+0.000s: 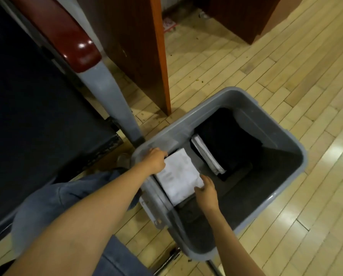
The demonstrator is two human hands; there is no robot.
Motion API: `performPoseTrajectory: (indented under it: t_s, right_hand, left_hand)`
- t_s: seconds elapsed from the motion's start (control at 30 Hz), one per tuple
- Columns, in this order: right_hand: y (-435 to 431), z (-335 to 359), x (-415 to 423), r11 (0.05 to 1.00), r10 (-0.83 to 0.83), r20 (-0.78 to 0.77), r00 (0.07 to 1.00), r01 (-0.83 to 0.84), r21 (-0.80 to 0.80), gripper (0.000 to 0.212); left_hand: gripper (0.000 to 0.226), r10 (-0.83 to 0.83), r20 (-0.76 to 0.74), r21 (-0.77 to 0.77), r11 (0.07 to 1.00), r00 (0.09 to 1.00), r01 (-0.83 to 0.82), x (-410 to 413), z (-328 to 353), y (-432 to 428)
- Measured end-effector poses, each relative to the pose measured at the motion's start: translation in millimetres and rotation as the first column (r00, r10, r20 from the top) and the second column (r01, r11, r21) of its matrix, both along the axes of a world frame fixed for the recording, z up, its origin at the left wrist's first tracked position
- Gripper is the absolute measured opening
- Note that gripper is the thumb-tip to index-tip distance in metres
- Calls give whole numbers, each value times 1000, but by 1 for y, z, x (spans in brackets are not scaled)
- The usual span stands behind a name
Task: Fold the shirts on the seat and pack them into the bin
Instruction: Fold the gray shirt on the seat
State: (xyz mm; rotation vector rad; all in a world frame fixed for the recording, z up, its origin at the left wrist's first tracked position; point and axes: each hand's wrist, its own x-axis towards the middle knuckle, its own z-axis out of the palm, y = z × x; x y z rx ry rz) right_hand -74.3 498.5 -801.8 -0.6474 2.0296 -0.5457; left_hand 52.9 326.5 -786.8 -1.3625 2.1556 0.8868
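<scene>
My left hand (155, 159) and right hand (206, 191) pinch the folded white shirt (178, 176) between them, to keep it flat; beyond them, packed shirts (226, 140) fill the bin (186, 114).

Left hand (155, 159) and right hand (205, 191) hold a folded white shirt (179, 176) inside a grey bin (286, 198); folded dark clothes (226, 140) lie at its far end.

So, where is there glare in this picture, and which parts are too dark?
Head view: glare on the floor at right and a bright spot on the red armrest; the seat and the dark clothes in the bin lose detail in shadow; the white shirt looks washed out and soft.
</scene>
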Motion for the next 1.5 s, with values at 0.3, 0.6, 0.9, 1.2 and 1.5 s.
performPoseTrajectory:
  t_s: [0.3,0.6,0.9,1.2,1.5]
  right_hand:
    - [-84,130,9,846,436,-515,738,-531,-44,46]
    - [-142,289,163,370,527,-785,327,-919,-135,52]
    - [-155,339,387,-182,546,-835,-65,-982,-42,56]
    - [-150,284,584,-395,710,-642,-291,-918,-21,62]
    - [-169,190,667,-113,855,-512,-84,-993,-26,62]
  left_hand:
    - [39,16,-194,-251,966,981,-65,48,141,1]
    - [28,283,-404,-551,684,870,-478,262,280,36]
    - [19,641,-561,-570,159,523,-806,492,274,130]
    - [44,866,-467,-445,-57,177,-894,624,214,192]
    - [49,962,-242,-453,1,124,-892,654,134,204]
